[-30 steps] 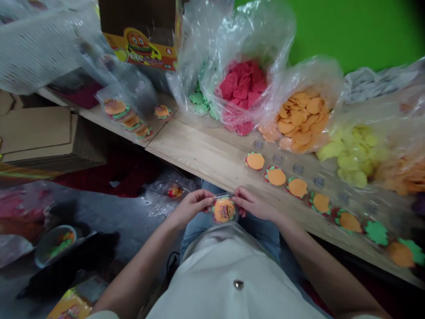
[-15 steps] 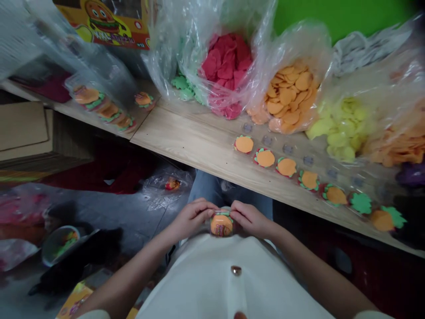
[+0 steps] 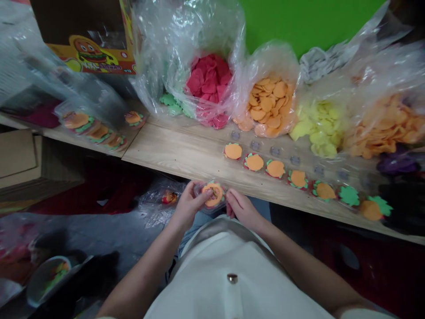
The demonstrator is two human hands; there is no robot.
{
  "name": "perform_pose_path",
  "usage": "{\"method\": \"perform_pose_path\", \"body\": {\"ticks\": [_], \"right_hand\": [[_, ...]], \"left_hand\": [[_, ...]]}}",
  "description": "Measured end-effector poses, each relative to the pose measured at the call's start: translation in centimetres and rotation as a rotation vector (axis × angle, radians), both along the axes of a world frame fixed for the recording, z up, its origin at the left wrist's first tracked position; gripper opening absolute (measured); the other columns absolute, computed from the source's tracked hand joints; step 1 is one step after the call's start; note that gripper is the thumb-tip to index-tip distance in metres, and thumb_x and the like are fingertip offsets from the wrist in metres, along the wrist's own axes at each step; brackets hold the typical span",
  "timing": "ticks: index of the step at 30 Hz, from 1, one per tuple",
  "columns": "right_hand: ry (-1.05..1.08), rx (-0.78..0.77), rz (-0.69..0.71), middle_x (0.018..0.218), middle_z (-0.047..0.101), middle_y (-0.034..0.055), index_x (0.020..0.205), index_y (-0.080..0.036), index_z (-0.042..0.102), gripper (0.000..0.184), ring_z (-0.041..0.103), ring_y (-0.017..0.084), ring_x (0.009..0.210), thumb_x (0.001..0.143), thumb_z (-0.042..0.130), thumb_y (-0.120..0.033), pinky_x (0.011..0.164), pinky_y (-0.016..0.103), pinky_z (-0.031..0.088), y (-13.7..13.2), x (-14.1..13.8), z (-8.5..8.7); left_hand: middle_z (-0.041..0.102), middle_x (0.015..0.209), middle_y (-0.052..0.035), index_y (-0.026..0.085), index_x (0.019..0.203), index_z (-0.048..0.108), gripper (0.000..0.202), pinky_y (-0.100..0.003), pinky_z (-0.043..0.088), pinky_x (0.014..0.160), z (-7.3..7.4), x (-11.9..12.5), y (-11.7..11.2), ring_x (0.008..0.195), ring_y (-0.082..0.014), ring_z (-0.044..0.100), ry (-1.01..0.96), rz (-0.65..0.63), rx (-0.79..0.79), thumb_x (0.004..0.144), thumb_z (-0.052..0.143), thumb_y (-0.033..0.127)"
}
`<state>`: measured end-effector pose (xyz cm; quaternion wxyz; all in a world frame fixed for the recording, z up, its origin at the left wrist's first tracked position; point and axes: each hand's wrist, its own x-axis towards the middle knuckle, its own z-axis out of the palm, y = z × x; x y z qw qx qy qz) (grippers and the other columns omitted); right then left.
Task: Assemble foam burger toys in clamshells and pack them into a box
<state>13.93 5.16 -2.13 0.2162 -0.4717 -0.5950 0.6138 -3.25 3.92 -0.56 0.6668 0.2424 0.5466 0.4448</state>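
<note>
My left hand (image 3: pixel 192 203) grips a clear plastic pack (image 3: pixel 212 195) by its left side, thumb across the front. Inside the pack is a toy burger with an orange bun, a printed mark and green edges. Against the pack's right edge, my right hand (image 3: pixel 239 204) has its fingers curled together; whether they pinch the plastic or something small is hidden. Both hands are above my lap, just in front of the wooden table edge. On the table to the right runs a slanting row of clear trays holding orange bun pieces (image 3: pixel 255 162) and a green lettuce piece (image 3: pixel 348 195).
Plastic bags of red pieces (image 3: pixel 210 79), orange pieces (image 3: pixel 270 102) and yellow pieces (image 3: pixel 323 124) stand along the back. Packed burgers (image 3: pixel 96 130) and a printed burger box (image 3: pixel 94 57) are at the left. A bin (image 3: pixel 49 281) sits on the floor at lower left.
The pack has risen toward the table edge and turned in my hands. My left thumb now lies across its front, and my right fingers have curled at its right side. The view has shifted.
</note>
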Motion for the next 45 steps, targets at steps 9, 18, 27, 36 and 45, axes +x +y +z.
{"method": "perform_pose_path", "body": {"ticks": [9,18,27,36,45], "right_hand": [[0.263,-0.040,-0.303,0.063,0.051,-0.0031,0.082,-0.021,0.042,0.028,0.051,0.010,0.055,0.090,0.034,-0.046,0.055,0.024,0.044,-1.3,-0.9,0.4],[0.157,0.087,-0.202,0.062,0.049,-0.0028,0.072,-0.020,0.043,0.028,0.049,0.011,0.060,0.091,0.036,-0.040,0.059,0.025,0.040,-0.9,1.4,1.0],[0.063,0.043,0.325,0.061,0.049,-0.0038,0.073,-0.019,0.045,0.028,0.046,0.009,0.057,0.090,0.036,-0.039,0.057,0.022,0.037,-0.3,4.0,2.3],[-0.164,0.276,0.412,0.075,0.052,0.0000,0.083,-0.020,0.048,0.019,0.045,0.012,0.065,0.090,0.034,-0.031,0.060,0.024,0.034,-2.7,3.0,2.5],[-0.171,0.471,0.336,0.073,0.050,0.0016,0.079,-0.020,0.045,0.020,0.045,0.014,0.067,0.090,0.031,-0.030,0.062,0.026,0.034,-4.2,1.4,1.3]], "left_hand": [[0.057,0.093,-0.0008,0.021,0.097,0.047,0.039,-0.026,0.046,0.074,0.4,1.8,-0.1,0.077,-0.0108,0.056,0.039,0.172,0.215,0.067,0.070,0.025],[0.052,0.086,0.0027,0.024,0.094,0.043,0.036,-0.023,0.044,0.073,-1.5,4.3,-3.9,0.080,-0.0111,0.053,0.091,0.283,0.270,0.068,0.069,0.024],[0.060,0.091,-0.0051,0.018,0.097,0.059,0.027,-0.028,0.044,0.074,1.6,0.8,-2.3,0.084,-0.0172,0.056,-0.001,-0.470,0.082,0.078,0.055,0.038],[0.061,0.078,-0.0035,0.021,0.082,0.067,0.013,-0.024,0.044,0.065,2.8,-0.2,-0.8,0.072,-0.0144,0.056,0.398,-0.754,0.352,0.076,0.059,0.029],[0.062,0.080,-0.0050,0.020,0.078,0.066,0.013,-0.027,0.043,0.069,3.4,0.1,-3.6,0.075,-0.0161,0.056,0.584,-0.554,0.349,0.079,0.055,0.026]]}}
